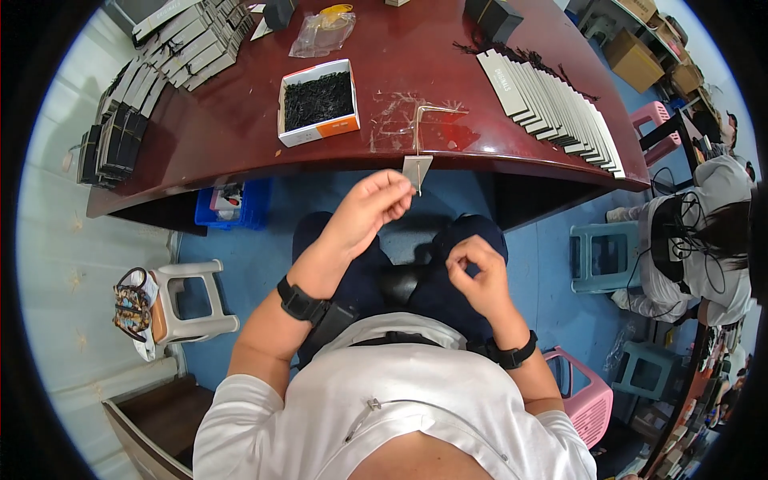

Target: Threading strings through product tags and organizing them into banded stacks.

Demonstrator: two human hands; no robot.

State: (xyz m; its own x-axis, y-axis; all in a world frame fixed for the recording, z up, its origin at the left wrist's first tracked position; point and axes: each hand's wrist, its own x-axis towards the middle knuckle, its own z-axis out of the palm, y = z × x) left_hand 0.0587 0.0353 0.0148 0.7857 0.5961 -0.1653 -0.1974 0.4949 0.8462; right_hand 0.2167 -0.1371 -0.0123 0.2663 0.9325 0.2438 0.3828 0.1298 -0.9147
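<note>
My left hand (370,210) is raised to the near edge of the dark red table. Its thumb and fingers pinch the lower left part of a small light-grey card (417,166). The card hangs at the end of a thin bent metal rod (417,132), which is taped to the tabletop with clear tape. My right hand (482,276) hovers above my right thigh, thumb and fingertips curled together; anything between them is too small to make out. Past the left hand stands an open white and orange box (334,128) full of thin black cords (318,100).
A fanned row of light-grey cards (552,108) with black cords lies at the table's right. Stacks of bundled cards (192,48) fill the far left. Under the table is a blue bin (252,210). Stools stand on both sides; a seated person (680,240) is at right.
</note>
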